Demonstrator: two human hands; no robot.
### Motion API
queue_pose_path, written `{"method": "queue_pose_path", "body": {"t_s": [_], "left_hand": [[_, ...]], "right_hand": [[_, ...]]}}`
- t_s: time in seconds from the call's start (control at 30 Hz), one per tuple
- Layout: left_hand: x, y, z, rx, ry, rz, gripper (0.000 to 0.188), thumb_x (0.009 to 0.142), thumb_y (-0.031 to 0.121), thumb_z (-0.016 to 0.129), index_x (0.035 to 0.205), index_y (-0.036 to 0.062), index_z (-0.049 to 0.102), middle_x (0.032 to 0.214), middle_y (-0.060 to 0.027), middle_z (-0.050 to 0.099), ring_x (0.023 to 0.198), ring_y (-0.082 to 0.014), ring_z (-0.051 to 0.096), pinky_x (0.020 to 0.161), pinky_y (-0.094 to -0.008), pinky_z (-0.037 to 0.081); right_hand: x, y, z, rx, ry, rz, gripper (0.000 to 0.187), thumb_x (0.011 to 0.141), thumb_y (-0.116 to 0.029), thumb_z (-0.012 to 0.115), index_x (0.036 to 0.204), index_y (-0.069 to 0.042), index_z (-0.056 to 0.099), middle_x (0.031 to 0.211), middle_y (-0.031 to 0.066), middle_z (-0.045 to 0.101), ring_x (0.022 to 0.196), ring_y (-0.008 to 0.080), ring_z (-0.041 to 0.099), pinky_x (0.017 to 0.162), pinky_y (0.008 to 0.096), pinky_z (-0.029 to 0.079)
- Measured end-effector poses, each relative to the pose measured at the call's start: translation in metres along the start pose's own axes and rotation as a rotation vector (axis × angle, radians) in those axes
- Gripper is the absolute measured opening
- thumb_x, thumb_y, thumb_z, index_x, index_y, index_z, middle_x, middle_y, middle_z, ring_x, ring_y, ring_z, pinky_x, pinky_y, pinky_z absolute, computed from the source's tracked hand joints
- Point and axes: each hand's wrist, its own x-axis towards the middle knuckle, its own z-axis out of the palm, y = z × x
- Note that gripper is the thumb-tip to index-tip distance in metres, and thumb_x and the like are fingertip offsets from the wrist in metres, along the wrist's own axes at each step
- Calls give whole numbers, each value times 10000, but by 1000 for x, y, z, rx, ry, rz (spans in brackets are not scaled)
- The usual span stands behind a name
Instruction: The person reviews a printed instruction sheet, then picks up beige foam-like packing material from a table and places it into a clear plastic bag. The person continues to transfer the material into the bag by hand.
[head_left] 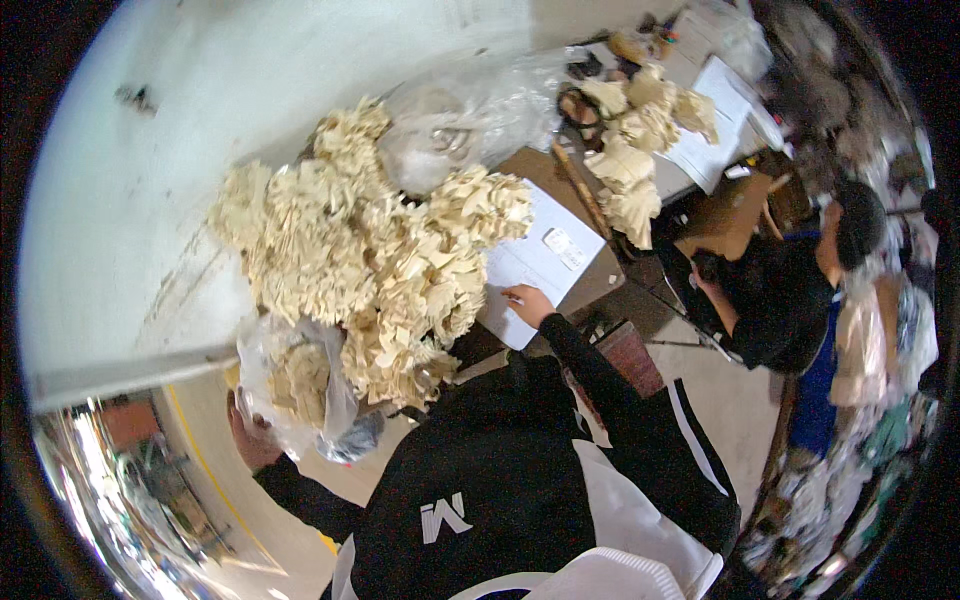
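My left hand (252, 436) is at the outer side of a clear plastic bag (345, 365) with cream pieces inside. Its fingers curve against the bag and are partly hidden by it. Over a white sheet of paper (545, 230), my right hand (530, 303) has its fingers pinched together. Something small and pale shows at the fingertips, too small to name. A small printed label (568, 248) lies on the sheet. Between my hands rises a big heap of cream, ruffled, cloth-like pieces (310, 240), stacked in bundles.
Another clear plastic bag (480, 110) lies behind the heap, against a pale wall (150, 200). Beyond a wooden stick (580, 190) are more cream bundles (630, 180) and papers (710, 125). A person in dark clothes (785, 300) sits at the right. Plastic-wrapped goods crowd the far right.
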Motion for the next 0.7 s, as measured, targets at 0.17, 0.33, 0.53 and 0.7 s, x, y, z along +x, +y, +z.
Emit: {"method": "queue_pose_path", "body": {"t_s": [0.17, 0.33, 0.53, 0.7], "left_hand": [[-16, 8, 0, 731, -45, 493, 403, 895, 194, 492, 1270, 53, 443, 1261, -84, 483, 1084, -160, 501, 835, -253, 449], [-34, 33, 5, -225, 172, 105, 444, 881, 215, 531, 1265, 14, 436, 1192, -80, 546, 718, -85, 562, 576, -200, 460], [-66, 40, -55, -361, 102, 179, 516, 882, 269, 529, 1301, 5, 384, 1236, -153, 505, 590, -126, 585, 526, -215, 468], [-96, 28, -85, -269, 134, 224, 532, 886, 257, 526, 1305, -22, 358, 1322, -181, 414, 680, -192, 643, 619, -268, 511]], "right_hand": [[-35, 23, 3, -34, -123, 84, 273, 841, -103, 555, 1098, -16, 580, 1018, 125, 637, 921, 221, 623, 801, 317, 477], [-39, 38, 18, 68, -77, 85, 241, 805, -62, 589, 1045, -57, 614, 950, 118, 647, 843, 182, 628, 756, 297, 479], [-11, -53, 28, 88, 76, -53, 219, 837, -41, 562, 1051, -18, 605, 920, 119, 647, 834, 179, 618, 747, 289, 477], [16, -169, 51, 178, 157, -233, 224, 849, -59, 556, 1062, -1, 597, 918, 112, 643, 817, 168, 590, 759, 287, 462]]}}
